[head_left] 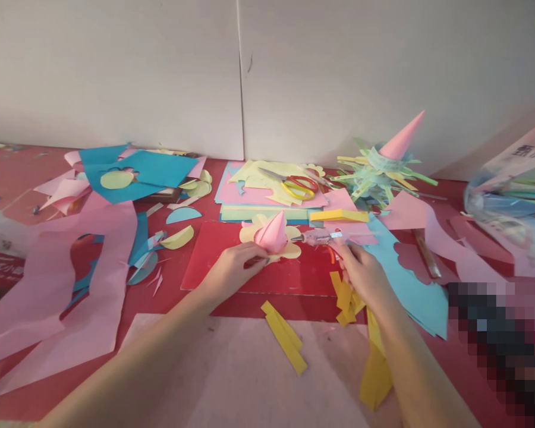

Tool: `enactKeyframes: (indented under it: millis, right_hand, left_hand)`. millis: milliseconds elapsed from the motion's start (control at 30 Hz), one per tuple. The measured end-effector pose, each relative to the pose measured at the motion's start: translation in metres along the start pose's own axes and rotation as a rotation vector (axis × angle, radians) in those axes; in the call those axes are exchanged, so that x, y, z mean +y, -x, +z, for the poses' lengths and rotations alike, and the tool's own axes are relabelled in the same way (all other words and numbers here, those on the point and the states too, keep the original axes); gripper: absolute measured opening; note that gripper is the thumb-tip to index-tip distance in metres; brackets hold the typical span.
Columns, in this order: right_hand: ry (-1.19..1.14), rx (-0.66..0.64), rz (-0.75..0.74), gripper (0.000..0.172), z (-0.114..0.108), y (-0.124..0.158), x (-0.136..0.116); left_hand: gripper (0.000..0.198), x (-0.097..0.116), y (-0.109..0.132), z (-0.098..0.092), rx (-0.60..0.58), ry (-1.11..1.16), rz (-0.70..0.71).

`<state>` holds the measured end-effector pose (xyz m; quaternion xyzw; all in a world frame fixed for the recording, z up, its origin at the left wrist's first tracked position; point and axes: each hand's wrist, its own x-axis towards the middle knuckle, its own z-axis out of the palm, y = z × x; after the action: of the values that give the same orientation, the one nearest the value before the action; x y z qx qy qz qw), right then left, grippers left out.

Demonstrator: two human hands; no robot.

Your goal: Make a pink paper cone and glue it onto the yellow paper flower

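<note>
Pointing upward short of the far edge of the worktop (172, 284), a pink paper cone (274, 233) on a pale-yellow flower cutout (293, 251) is pinched by the left hand (236, 267), the right hand (363, 270) curled around a glue gun (316, 238).

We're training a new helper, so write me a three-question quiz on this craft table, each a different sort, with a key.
1. Which hand holds the glue gun?
2. True or false: the scissors lie on stacked paper.
3. What colour is the paper flower around the pink cone by the left hand? A) blue B) pale yellow C) black

Key: 1. the right hand; 2. true; 3. B
</note>
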<state>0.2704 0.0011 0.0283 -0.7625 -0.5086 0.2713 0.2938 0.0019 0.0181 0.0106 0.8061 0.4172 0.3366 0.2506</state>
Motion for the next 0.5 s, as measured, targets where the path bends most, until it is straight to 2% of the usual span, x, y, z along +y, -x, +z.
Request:
enactKeyframes:
  millis: [167, 500]
  right_hand:
    - [0.035, -0.005, -0.057, 0.049, -0.003, 0.005, -0.007]
    - [0.289, -0.073, -0.089, 0.039, 0.000, 0.017, -0.026]
  left_hand:
    - [0.012, -0.004, -0.004, -0.001, -0.002, 0.062, -0.082]
    - [0.014, -0.001, -0.006, -0.003, -0.011, 0.071, -0.305]
